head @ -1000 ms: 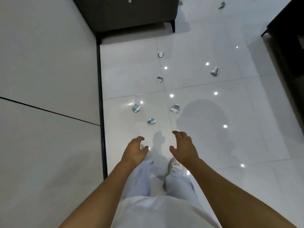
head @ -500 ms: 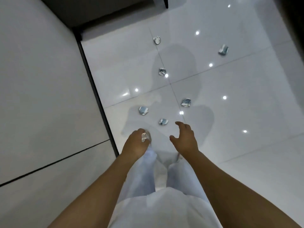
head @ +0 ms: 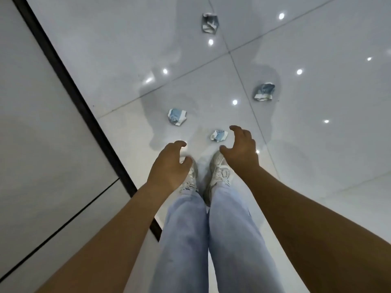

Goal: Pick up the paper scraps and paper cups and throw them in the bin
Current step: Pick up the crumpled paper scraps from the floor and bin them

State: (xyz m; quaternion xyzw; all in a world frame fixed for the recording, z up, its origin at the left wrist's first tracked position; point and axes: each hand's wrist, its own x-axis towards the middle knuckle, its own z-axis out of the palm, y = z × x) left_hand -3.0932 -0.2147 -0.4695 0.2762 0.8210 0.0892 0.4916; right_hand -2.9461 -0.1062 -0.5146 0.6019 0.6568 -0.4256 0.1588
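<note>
A: Glossy pale floor tiles (head: pixel 317 144) across the upper and right frame, dotted with small bright light reflections (head: pixel 299 71).

B: Thin grout lines (head: pixel 239 66) crossing just right of upper centre. Soft grey shadows pooled around the middle.

A: Running diagonally from upper left down to centre, a black strip (head: pixel 69 87). Beyond it, filling the left side, a plain grey panel (head: pixel 42 144) split by one thin dark seam (head: pixel 63 227).

B: Bottom centre, light blue jeans (head: pixel 211 240). Above them, pale sneakers (head: pixel 220 172), side by side, toes pointing up-frame.

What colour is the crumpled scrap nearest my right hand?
White with light blue print, seen in the head view: crumpled scrap.
</note>
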